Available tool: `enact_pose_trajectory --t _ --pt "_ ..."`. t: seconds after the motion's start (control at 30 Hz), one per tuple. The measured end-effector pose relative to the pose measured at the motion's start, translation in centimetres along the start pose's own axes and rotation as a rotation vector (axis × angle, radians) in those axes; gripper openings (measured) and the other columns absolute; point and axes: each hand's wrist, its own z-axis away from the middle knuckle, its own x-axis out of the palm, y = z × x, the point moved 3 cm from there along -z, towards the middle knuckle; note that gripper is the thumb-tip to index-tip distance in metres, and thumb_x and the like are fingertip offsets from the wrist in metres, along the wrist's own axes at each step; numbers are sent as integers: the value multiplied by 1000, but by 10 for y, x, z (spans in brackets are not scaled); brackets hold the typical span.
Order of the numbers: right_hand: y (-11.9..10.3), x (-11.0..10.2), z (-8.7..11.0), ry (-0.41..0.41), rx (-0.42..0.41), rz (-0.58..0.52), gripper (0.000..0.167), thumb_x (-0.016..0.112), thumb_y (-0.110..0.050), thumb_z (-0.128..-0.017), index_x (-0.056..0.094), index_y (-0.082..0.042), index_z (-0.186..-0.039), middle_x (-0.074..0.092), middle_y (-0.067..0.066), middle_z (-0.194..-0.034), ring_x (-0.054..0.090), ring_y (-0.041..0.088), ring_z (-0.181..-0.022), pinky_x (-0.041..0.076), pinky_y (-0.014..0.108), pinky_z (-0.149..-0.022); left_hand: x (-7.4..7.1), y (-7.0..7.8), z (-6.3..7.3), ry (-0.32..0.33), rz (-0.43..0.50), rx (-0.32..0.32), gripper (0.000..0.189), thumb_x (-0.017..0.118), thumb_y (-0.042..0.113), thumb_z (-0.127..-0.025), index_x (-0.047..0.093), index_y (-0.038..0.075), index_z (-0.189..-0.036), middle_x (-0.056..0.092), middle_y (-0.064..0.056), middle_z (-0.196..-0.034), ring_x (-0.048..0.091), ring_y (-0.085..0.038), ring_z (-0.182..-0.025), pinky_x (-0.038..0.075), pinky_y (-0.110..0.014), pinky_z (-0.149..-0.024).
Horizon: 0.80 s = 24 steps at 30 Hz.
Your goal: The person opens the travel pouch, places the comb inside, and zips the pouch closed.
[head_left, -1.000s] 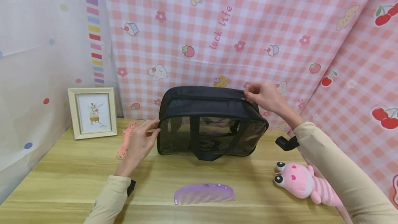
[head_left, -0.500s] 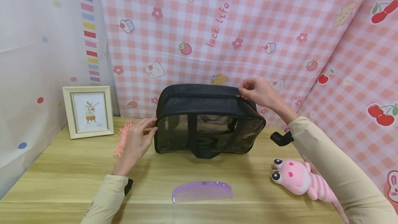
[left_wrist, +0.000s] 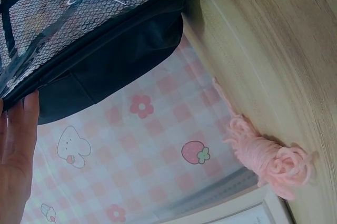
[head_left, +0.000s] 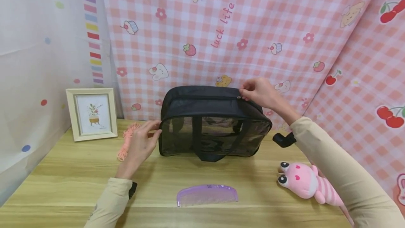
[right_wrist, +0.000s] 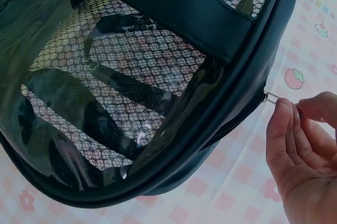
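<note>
A black bag (head_left: pixel 180 106) with see-through sides and black strap handles stands upright on the table. My left hand (head_left: pixel 141 145) pinches the bag's left edge between thumb and fingers; the left wrist view shows its fingertips (left_wrist: pixel 30 103) at the dark piping. At the right end of the bag's top, my right hand (head_left: pixel 261 92) pinches a small metal zipper pull (right_wrist: pixel 271 98). Black zipper teeth (right_wrist: pixel 231 125) run below the pull in the right wrist view. Mesh (right_wrist: pixel 142 50) shows through the clear side panel.
In front of the bag lies a purple comb (head_left: pixel 207 195). A pink striped plush toy (head_left: pixel 300 182) lies at the right, beside the right forearm. Left of the bag are a bundle of pink cord (left_wrist: pixel 268 158) and a framed picture (head_left: pixel 92 114). Patterned cloth (head_left: pixel 202 27) hangs behind.
My right hand has moved a short way left along the bag's top with the zipper pull. The left hand keeps its place at the bag's edge. The head view has shifted slightly.
</note>
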Motion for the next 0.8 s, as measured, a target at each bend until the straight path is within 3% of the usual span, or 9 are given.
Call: enact_pose_trajectory --t 0.8 --pt "-9 8 -8 -10 14 -16 16 59 -14 -94 68 -2 -94 68 5 -79 63 19 -68 53 28 -60 -1 0 1 -18 -10 -20 27 69 -8 -82 67 0 -107 67 -12 -99 66 -22 -84 58 -29 -68"
